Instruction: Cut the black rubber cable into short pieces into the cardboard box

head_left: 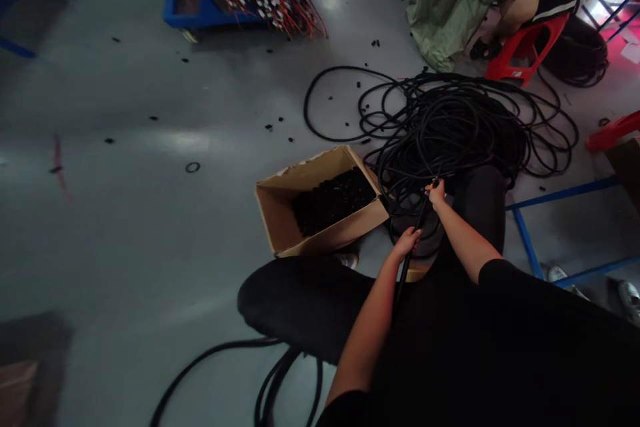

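Note:
My left hand is closed round a black cable that runs down toward my lap. Farther up the cable, my right hand grips a small orange tool at the cable's end; its exact shape is too small to tell. Just beyond both hands lies a big tangled pile of black cable on the floor. Left of my hands, an open cardboard box holds many small black pieces.
A blue cart carries bundles of red and black wires. Someone sits on a red stool beside green sacking. A blue metal frame stands at right. More black cable loops at lower left, and small black bits dot the floor.

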Demonstrator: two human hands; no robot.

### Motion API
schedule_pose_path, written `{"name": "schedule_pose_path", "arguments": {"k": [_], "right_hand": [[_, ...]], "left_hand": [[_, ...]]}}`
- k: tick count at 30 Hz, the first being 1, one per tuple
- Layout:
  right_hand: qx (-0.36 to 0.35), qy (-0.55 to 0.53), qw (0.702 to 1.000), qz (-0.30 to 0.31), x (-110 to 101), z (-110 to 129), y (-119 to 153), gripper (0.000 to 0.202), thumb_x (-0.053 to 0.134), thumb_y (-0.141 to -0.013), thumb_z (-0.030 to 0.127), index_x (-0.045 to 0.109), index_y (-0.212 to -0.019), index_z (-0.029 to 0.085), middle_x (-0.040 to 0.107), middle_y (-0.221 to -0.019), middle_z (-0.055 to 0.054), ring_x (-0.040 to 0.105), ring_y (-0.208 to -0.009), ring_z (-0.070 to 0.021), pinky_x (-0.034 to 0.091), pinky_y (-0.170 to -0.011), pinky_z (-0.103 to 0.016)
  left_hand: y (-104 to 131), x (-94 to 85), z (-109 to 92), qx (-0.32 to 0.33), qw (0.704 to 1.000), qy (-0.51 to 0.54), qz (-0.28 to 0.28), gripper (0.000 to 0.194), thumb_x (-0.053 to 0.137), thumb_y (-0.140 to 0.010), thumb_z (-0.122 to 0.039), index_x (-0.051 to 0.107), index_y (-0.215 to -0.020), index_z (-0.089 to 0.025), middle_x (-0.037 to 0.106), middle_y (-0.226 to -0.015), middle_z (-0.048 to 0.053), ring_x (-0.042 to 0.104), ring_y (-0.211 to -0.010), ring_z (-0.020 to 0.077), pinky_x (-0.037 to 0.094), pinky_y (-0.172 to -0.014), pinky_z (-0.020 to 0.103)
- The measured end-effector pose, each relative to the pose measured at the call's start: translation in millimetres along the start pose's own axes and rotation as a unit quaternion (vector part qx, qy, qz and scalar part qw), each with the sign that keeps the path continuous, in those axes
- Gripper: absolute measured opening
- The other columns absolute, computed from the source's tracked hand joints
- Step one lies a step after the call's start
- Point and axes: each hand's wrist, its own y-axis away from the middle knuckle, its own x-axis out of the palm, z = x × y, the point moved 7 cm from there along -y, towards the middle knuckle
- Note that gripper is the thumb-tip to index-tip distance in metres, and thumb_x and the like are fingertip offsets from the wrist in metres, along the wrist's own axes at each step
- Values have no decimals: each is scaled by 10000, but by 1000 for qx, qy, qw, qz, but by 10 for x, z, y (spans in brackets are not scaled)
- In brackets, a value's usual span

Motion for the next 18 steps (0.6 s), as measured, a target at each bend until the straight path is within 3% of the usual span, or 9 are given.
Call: {"name": "schedule_pose_path", "arguments": {"k": [8,11,13,14,16,18], "right_hand": [[-3,-2,1000,8,17,-78,-40,503,649,-831,41,499,-1232,304,615,-960,110,678,-781,-97,563,-724,-165],[-6,-4,1000,9,25,-92,-65,517,642,-821,21,495,-1230,302,606,-961,108,683,-796,-101,579,-741,-182],[-7,-6,1000,11,29,-91,-85,522,635,-816,22,486,-1230,304,586,-932,115,678,-791,-104,579,-737,-183],[-8,-7,1000,12,30,-87,-94,521,634,-818,28,484,-1232,306,578,-918,118,679,-789,-107,579,-731,-181],[-11,-8,1000,17,34,-77,-111,516,636,-826,45,483,-1241,309,571,-902,119,681,-787,-110,578,-720,-178],[-13,-9,1000,21,38,-67,-123,518,648,-832,56,484,-1251,310,571,-903,115,681,-788,-112,577,-712,-180]], "left_hand": [[92,0,-9,-31,998,50,-30,507,1077,-1062,-423,605,-1006,-246,514,-700,-105,420,-564,102,270,-586,238],[110,-64,-117,-33,994,84,-62,391,1045,-1071,-345,683,-1013,-209,635,-747,-37,541,-634,144,397,-652,248],[131,-328,-320,-11,987,118,-112,296,1001,-1105,-330,743,-1092,-187,778,-912,54,718,-833,213,547,-817,289],[161,-549,-455,5,979,138,-147,251,956,-1145,-346,766,-1169,-183,838,-1048,101,787,-990,253,602,-938,331],[280,-1139,-739,42,956,182,-228,241,760,-1279,-411,762,-1392,-199,876,-1393,176,814,-1340,305,621,-1192,433],[461,-1795,-961,68,926,222,-298,460,447,-1385,-478,655,-1690,-204,769,-1738,235,728,-1632,304,570,-1365,486]]}}
